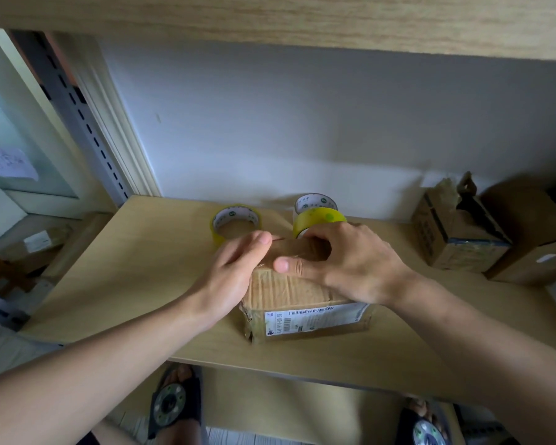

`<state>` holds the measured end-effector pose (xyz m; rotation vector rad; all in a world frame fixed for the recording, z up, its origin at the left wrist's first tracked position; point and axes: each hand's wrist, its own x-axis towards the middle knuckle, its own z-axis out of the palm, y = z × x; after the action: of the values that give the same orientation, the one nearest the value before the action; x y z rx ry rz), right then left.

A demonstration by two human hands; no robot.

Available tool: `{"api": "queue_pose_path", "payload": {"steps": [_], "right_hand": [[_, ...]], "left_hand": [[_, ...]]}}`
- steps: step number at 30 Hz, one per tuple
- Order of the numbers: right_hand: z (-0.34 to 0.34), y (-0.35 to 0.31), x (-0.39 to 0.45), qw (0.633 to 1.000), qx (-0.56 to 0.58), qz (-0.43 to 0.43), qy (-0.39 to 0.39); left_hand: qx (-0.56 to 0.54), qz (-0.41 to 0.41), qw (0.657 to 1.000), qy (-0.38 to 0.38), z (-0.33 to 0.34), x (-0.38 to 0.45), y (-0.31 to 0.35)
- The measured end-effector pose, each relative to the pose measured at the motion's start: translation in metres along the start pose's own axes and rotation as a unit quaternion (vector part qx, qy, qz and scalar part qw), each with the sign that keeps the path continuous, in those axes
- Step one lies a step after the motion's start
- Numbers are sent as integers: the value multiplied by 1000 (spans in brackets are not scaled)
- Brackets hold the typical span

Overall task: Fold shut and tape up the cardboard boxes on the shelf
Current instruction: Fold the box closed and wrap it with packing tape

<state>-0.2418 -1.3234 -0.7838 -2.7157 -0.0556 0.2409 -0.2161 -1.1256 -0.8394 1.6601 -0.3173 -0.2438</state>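
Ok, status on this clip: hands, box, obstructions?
Left hand flat on box top. Right hand gripping tape roll there. Spare roll behind, clear.

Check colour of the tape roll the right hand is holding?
Yellow tape roll, held by the right hand; clearest in the head view.

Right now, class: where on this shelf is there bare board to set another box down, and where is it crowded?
Free: the shelf left of the cardboard box, up to the lone tape roll; also the front strip right of the box. Crowded: behind it, where the stacked tape rolls stand, and the right end with the torn box and large box.
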Motion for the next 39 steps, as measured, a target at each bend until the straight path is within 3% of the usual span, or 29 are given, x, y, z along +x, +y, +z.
{"api": "queue_pose_path", "payload": {"steps": [9,14,16,23,28,39], "right_hand": [[-14,25,4,992,96,-78,-12],[-10,33,5,979,172,-112,-1],[-8,33,2,980,157,-119,30],[6,25,-20,985,44,-106,132],[4,29,-25,993,51,-71,83],[12,13,-6,983,112,-113,94]], "left_hand": [[-10,9,994,-109,-13,2,5],[-11,-7,966,-258,-31,8,3],[-22,-24,958,-284,-34,11,4],[-33,-57,938,-339,-51,15,4],[-12,-60,930,-361,-55,15,8],[46,-75,934,-346,-74,3,13]]}}
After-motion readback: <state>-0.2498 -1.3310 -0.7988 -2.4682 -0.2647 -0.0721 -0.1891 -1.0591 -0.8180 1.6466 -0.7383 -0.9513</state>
